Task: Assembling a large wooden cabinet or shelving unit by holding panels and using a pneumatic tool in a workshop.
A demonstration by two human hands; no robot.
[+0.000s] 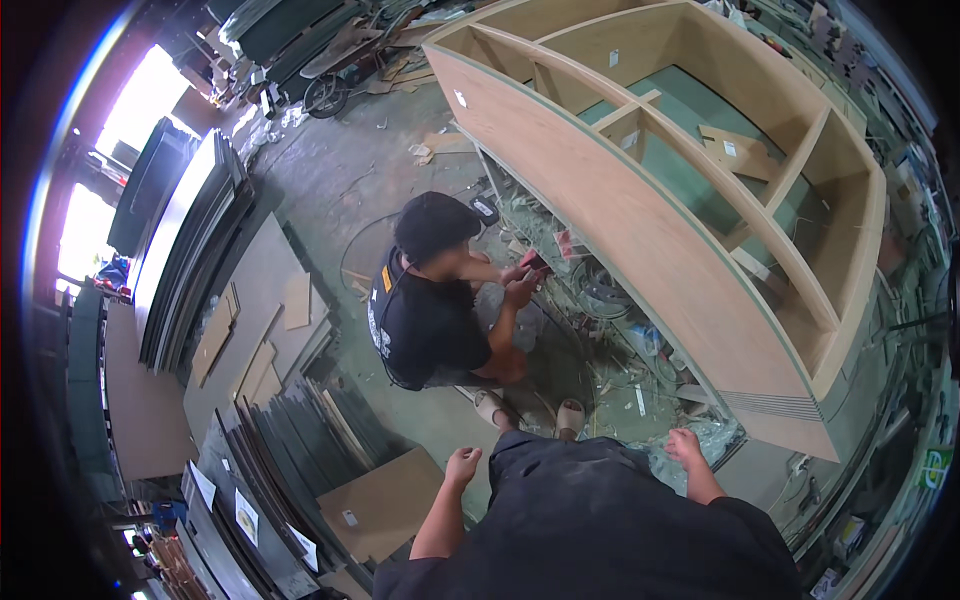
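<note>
My left hand (463, 467) hangs beside my dark shirt with its fingers curled in. It is nearest to a brown board (382, 505) leaning on the stack to its left, and no object shows in it. On the other side, my right hand (685, 447) is loosely closed, also with nothing visible in it. Behind it lies crumpled clear plastic sheet (718, 437) by the lower corner of a large wooden cabinet frame (640, 215). Neither hand touches the frame. My sandals (570, 418) show on the floor beyond my shirt.
A person in a black cap (436, 228) sits low ahead of me, holding a small dark red object (534, 266). Coiled cables (602, 290) and scraps litter the floor beside the frame. Stacked dark panels (290, 440) stand at left; a wheelbarrow (325, 95) is farther off.
</note>
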